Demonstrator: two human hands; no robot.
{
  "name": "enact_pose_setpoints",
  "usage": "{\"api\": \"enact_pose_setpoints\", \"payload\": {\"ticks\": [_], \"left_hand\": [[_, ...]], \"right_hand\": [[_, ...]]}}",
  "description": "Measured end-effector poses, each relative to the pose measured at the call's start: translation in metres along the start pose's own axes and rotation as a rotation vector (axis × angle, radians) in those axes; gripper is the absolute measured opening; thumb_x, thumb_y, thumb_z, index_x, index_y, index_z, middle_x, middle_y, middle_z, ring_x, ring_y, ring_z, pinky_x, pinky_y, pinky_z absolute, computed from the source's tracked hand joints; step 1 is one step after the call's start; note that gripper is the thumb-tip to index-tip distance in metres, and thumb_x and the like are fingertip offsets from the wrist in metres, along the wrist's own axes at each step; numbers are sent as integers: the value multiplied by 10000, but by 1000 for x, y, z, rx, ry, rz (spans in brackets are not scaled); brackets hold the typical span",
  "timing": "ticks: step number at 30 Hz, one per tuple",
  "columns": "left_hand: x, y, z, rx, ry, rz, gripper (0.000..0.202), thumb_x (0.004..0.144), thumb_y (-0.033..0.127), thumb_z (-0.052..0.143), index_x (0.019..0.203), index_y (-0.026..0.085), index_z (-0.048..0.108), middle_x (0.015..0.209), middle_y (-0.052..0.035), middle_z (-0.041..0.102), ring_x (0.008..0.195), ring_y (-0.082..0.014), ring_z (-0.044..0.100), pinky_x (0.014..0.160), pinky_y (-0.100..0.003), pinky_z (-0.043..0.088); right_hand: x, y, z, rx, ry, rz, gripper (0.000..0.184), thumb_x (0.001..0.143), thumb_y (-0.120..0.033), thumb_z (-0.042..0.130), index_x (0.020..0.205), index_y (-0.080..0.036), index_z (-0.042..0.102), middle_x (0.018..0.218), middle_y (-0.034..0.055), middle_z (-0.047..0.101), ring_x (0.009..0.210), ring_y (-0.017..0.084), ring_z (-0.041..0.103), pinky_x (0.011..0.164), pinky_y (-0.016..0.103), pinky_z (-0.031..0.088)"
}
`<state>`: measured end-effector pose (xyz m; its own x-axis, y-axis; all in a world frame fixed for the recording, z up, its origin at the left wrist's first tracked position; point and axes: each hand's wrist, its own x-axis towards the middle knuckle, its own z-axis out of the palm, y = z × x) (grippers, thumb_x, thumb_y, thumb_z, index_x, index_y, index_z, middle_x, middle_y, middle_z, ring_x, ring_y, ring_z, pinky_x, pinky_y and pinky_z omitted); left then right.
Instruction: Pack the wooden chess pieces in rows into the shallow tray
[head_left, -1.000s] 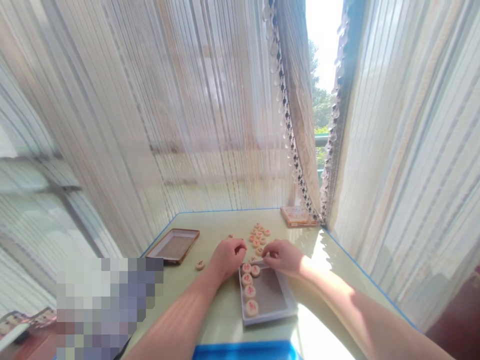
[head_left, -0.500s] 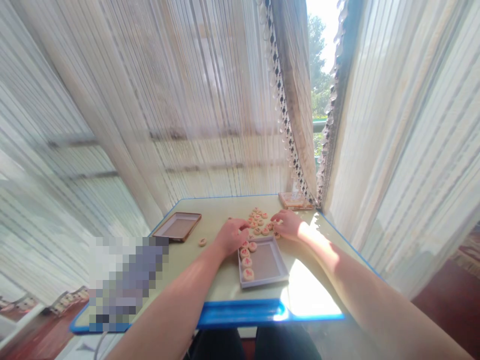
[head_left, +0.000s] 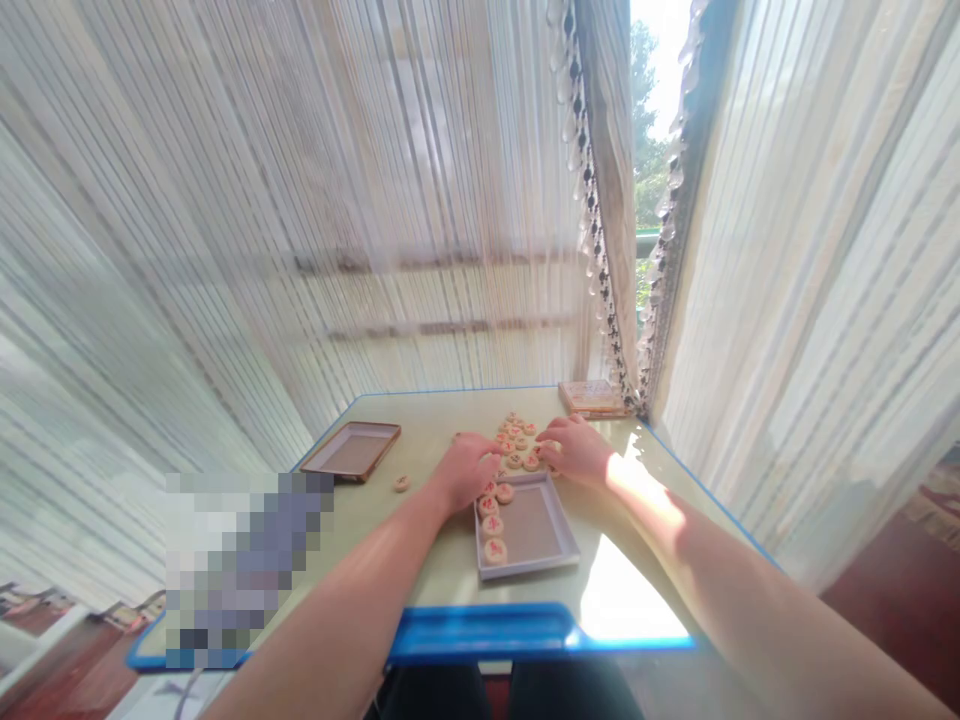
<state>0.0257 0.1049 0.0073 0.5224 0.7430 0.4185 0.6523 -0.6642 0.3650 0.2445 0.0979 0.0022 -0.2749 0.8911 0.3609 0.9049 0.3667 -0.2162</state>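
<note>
A shallow grey tray (head_left: 536, 530) lies on the pale green table (head_left: 420, 440) and holds several round wooden chess pieces (head_left: 493, 525) in a column along its left side. My left hand (head_left: 466, 470) rests curled at the tray's far left corner, fingers closed over something I cannot make out. My right hand (head_left: 576, 450) lies just beyond the tray's far right corner, its fingers bent and pinching at a loose piece in the pile of pieces (head_left: 517, 445).
A brown tray (head_left: 352, 450) sits at the table's left. A single piece (head_left: 402, 484) lies between it and my left hand. A flat printed box (head_left: 592, 398) is at the far right corner. Striped curtains surround the table; a blue rim (head_left: 480, 630) edges it.
My right hand moved from the tray's far edge out to the loose pile and has drawn slightly back. The left hand stayed by the tray corner. The camera pulled back.
</note>
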Motion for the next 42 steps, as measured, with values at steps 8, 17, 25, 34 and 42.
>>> {"api": "enact_pose_setpoints", "payload": {"ticks": [8,17,25,34,42], "left_hand": [[1,0,-1,26,38,15,327,843,229,356,855,203,682,890,-29,683,904,-175,572,876,-312,415],[0,-3,0,71,60,61,350,872,242,335,759,194,662,798,-38,670,834,-172,571,808,-302,423],[1,4,-2,105,37,130,328,859,219,354,720,188,649,731,-44,651,799,-164,566,802,-292,415],[-2,13,-6,66,100,145,202,803,342,530,809,186,659,795,-42,673,832,-184,565,792,-322,433],[-2,13,-8,24,189,191,197,806,345,554,846,188,666,828,-44,682,833,-178,571,800,-325,439]], "right_hand": [[2,-2,5,13,-16,90,191,748,-315,560,798,-208,710,885,74,631,894,233,476,820,317,356],[4,3,9,13,-14,106,234,770,-332,529,896,-238,702,983,75,604,952,246,477,855,348,350],[3,1,7,122,18,137,144,689,-308,599,744,-206,684,880,65,643,929,251,502,822,349,380],[0,-23,-1,864,54,199,280,671,-392,649,878,-203,645,719,8,653,594,119,561,551,241,441],[-1,-35,2,1315,-56,256,347,544,-367,767,801,-178,630,648,-6,664,598,120,607,613,262,496]]}}
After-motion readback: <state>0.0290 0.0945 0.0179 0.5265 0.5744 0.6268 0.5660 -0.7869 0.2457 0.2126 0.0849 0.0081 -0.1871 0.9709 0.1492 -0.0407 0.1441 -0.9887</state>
